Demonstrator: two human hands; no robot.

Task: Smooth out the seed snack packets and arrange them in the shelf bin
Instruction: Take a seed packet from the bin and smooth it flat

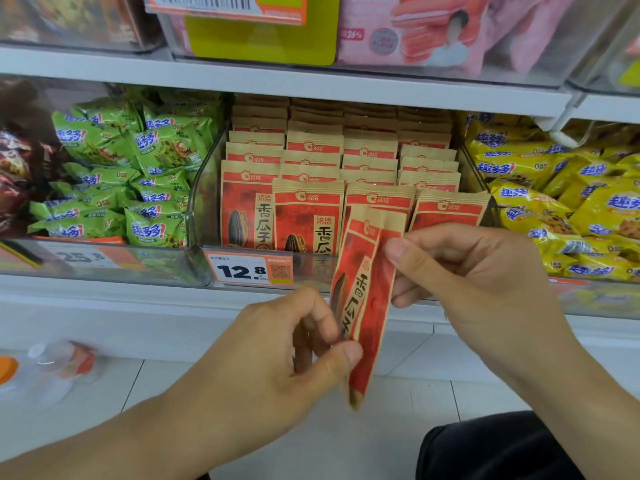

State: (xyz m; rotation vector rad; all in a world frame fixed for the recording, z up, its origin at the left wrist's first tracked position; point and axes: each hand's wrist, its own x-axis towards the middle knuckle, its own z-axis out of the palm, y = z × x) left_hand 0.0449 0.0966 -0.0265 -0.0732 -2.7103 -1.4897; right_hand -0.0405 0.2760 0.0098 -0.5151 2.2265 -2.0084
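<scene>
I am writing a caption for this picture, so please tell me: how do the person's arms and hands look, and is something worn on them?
Both forearms are bare, with no sleeves visible. The left hand and right hand wear no gloves, rings or watch, and the nails are short.

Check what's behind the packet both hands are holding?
Behind the held packet: the clear bin, its front-row seed packets and more rows behind. The packet covers part of the third front one.
</scene>
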